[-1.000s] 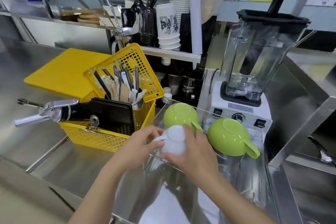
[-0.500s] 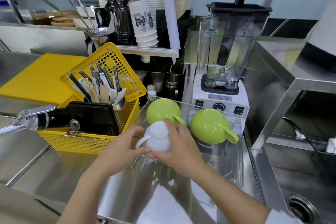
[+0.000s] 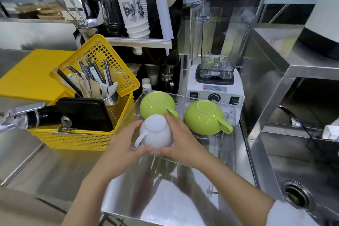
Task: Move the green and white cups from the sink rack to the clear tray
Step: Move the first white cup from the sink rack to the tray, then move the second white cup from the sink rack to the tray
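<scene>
A white cup [image 3: 156, 131] sits upside down at the near left of the clear tray [image 3: 231, 145], handle pointing left. My left hand [image 3: 124, 146] cups its left side and my right hand [image 3: 178, 138] cups its right side, fingertips meeting at the front. Two green cups lie upside down further back in the tray: one [image 3: 156, 103] just behind the white cup, the other [image 3: 204, 117] to the right with its handle toward the right. The sink [image 3: 297, 176] lies to the right; its rack is barely visible.
A yellow basket [image 3: 82, 137] with cutlery, a black tray and a metal tool stands left of the clear tray. A blender [image 3: 218, 51] stands right behind the tray. A yellow board lies far left. A shelf with paper cups and utensils is behind.
Both hands and the white cup have hardly moved relative to the tray; the cup sits slightly lower. My view has swung right, showing more of the sink.
</scene>
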Action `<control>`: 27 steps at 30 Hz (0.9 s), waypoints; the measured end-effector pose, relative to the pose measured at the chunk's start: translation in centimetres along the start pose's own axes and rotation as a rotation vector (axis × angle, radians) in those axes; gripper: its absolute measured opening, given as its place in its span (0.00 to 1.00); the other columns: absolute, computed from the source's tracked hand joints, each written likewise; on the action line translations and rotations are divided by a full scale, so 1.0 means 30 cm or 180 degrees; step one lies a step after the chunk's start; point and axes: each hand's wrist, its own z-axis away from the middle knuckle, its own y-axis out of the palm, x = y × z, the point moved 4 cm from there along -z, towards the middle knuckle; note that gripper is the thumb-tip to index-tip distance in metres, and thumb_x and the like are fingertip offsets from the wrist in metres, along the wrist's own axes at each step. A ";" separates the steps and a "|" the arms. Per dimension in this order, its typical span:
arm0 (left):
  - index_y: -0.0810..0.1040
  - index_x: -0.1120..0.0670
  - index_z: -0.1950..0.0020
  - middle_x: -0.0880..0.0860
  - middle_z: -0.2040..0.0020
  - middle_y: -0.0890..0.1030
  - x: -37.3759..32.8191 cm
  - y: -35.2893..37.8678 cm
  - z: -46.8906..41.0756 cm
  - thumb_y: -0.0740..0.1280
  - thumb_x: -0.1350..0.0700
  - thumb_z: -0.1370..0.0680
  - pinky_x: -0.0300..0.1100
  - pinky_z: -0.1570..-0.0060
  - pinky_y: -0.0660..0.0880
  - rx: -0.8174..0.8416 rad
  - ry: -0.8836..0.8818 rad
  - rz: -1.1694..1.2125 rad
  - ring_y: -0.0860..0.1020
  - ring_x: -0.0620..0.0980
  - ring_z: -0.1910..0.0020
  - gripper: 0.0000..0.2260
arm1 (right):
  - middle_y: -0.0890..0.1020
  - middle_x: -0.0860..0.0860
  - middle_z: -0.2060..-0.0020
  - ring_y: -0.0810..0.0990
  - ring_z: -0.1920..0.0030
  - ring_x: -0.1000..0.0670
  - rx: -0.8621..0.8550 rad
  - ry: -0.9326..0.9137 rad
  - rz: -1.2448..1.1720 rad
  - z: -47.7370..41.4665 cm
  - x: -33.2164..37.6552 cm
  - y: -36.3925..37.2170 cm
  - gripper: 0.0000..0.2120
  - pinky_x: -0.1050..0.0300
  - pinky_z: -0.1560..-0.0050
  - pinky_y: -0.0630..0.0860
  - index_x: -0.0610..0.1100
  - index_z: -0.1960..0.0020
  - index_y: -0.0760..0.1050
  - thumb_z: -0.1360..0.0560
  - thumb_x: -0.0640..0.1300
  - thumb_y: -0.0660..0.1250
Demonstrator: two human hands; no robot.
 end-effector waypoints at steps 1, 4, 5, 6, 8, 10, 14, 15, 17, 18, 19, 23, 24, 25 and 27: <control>0.65 0.41 0.34 0.41 0.36 0.72 -0.003 0.002 0.003 0.69 0.35 0.39 0.53 0.35 0.68 -0.0003 0.0007 -0.0005 0.69 0.43 0.35 0.35 | 0.57 0.48 0.27 0.56 0.28 0.47 0.0009 -0.0012 0.0027 0.004 -0.002 -0.002 0.49 0.50 0.27 0.56 0.50 0.26 0.48 0.35 0.52 0.75; 0.61 0.38 0.34 0.35 0.36 0.67 -0.043 0.002 0.014 0.67 0.33 0.40 0.35 0.35 0.62 -0.0040 0.0220 -0.0172 0.65 0.39 0.36 0.36 | 0.58 0.48 0.27 0.55 0.27 0.48 -0.0034 -0.0150 0.0121 0.018 -0.001 -0.016 0.47 0.53 0.27 0.54 0.49 0.25 0.48 0.33 0.52 0.74; 0.60 0.37 0.35 0.33 0.38 0.65 -0.066 -0.001 0.018 0.65 0.33 0.40 0.27 0.38 0.58 -0.0080 0.0329 -0.0215 0.63 0.36 0.37 0.35 | 0.59 0.48 0.27 0.56 0.27 0.48 -0.0078 -0.0220 0.0171 0.026 0.003 -0.027 0.45 0.54 0.27 0.54 0.48 0.25 0.49 0.32 0.52 0.73; 0.59 0.38 0.35 0.33 0.38 0.65 -0.093 -0.005 0.017 0.64 0.33 0.39 0.25 0.40 0.56 -0.0140 0.0424 -0.0245 0.62 0.35 0.37 0.34 | 0.60 0.48 0.28 0.57 0.28 0.48 -0.0135 -0.0295 0.0210 0.036 0.006 -0.046 0.43 0.54 0.27 0.55 0.48 0.25 0.50 0.31 0.51 0.73; 0.60 0.42 0.32 0.38 0.35 0.65 -0.156 -0.008 0.002 0.62 0.34 0.37 0.33 0.36 0.58 -0.0252 0.0605 -0.0331 0.62 0.38 0.34 0.35 | 0.61 0.49 0.29 0.60 0.29 0.48 -0.0291 -0.0403 0.0260 0.059 0.006 -0.106 0.40 0.53 0.28 0.57 0.48 0.26 0.51 0.29 0.49 0.71; 0.58 0.42 0.30 0.38 0.35 0.63 -0.243 0.022 -0.030 0.61 0.34 0.36 0.34 0.36 0.58 -0.0242 0.0849 -0.0454 0.61 0.36 0.35 0.36 | 0.62 0.50 0.29 0.62 0.30 0.49 -0.0549 -0.0417 0.0270 0.098 -0.016 -0.200 0.38 0.53 0.29 0.60 0.50 0.26 0.52 0.29 0.50 0.70; 0.62 0.48 0.30 0.40 0.36 0.65 -0.434 0.136 -0.101 0.59 0.34 0.34 0.32 0.39 0.58 -0.0065 0.1233 -0.0493 0.62 0.35 0.37 0.35 | 0.66 0.51 0.32 0.68 0.34 0.50 -0.1034 -0.0305 0.0301 0.191 -0.097 -0.400 0.37 0.52 0.32 0.66 0.51 0.27 0.55 0.30 0.53 0.70; 0.63 0.49 0.30 0.41 0.36 0.66 -0.489 0.183 -0.120 0.59 0.35 0.33 0.32 0.40 0.59 0.0003 0.1336 -0.0450 0.64 0.37 0.37 0.34 | 0.67 0.51 0.32 0.69 0.34 0.50 -0.1165 -0.0262 0.0324 0.221 -0.138 -0.455 0.37 0.53 0.33 0.66 0.50 0.27 0.56 0.30 0.53 0.71; 0.64 0.48 0.31 0.41 0.37 0.67 -0.599 0.292 -0.156 0.59 0.35 0.33 0.33 0.40 0.60 0.0102 0.1515 -0.0399 0.65 0.37 0.37 0.33 | 0.67 0.51 0.32 0.69 0.34 0.51 -0.1363 -0.0094 0.0317 0.282 -0.237 -0.567 0.37 0.54 0.33 0.67 0.49 0.27 0.56 0.30 0.53 0.71; 0.64 0.48 0.31 0.40 0.38 0.66 -0.652 0.355 -0.170 0.58 0.35 0.33 0.33 0.40 0.59 0.0128 0.1586 -0.0399 0.64 0.37 0.37 0.33 | 0.66 0.52 0.31 0.68 0.33 0.52 -0.1422 0.0025 0.0286 0.315 -0.296 -0.621 0.37 0.55 0.33 0.66 0.50 0.27 0.56 0.30 0.52 0.70; 0.64 0.47 0.31 0.39 0.38 0.65 -0.706 0.424 -0.180 0.59 0.35 0.32 0.33 0.40 0.59 0.0165 0.1653 -0.0389 0.64 0.36 0.38 0.32 | 0.66 0.52 0.31 0.67 0.32 0.53 -0.1482 0.0158 0.0262 0.350 -0.362 -0.675 0.37 0.55 0.32 0.66 0.50 0.27 0.56 0.30 0.53 0.70; 0.64 0.48 0.32 0.41 0.37 0.67 -0.906 0.750 -0.201 0.61 0.42 0.29 0.24 0.43 0.54 0.0565 0.1899 -0.0244 0.62 0.33 0.40 0.27 | 0.69 0.55 0.36 0.69 0.37 0.56 -0.1846 0.0692 0.0057 0.508 -0.658 -0.877 0.34 0.60 0.37 0.67 0.53 0.30 0.60 0.31 0.53 0.72; 0.64 0.48 0.31 0.43 0.35 0.68 -0.955 0.842 -0.206 0.61 0.43 0.28 0.23 0.42 0.53 0.0709 0.1947 -0.0227 0.63 0.36 0.37 0.26 | 0.70 0.56 0.38 0.70 0.40 0.57 -0.1933 0.0862 -0.0005 0.549 -0.737 -0.921 0.33 0.62 0.40 0.66 0.54 0.30 0.61 0.31 0.52 0.72; 0.64 0.48 0.32 0.44 0.34 0.68 -1.000 0.935 -0.215 0.61 0.43 0.27 0.24 0.42 0.53 0.0818 0.1979 -0.0222 0.64 0.39 0.36 0.25 | 0.70 0.56 0.39 0.70 0.42 0.58 -0.1985 0.1029 -0.0052 0.591 -0.817 -0.961 0.33 0.63 0.41 0.65 0.53 0.30 0.61 0.31 0.52 0.72; 0.63 0.47 0.32 0.45 0.33 0.68 -1.074 1.125 -0.248 0.63 0.45 0.25 0.28 0.40 0.55 0.1015 0.1893 -0.0184 0.64 0.42 0.34 0.24 | 0.70 0.53 0.39 0.69 0.45 0.57 -0.1951 0.1361 -0.0041 0.671 -0.985 -1.022 0.33 0.61 0.40 0.66 0.50 0.30 0.61 0.30 0.51 0.71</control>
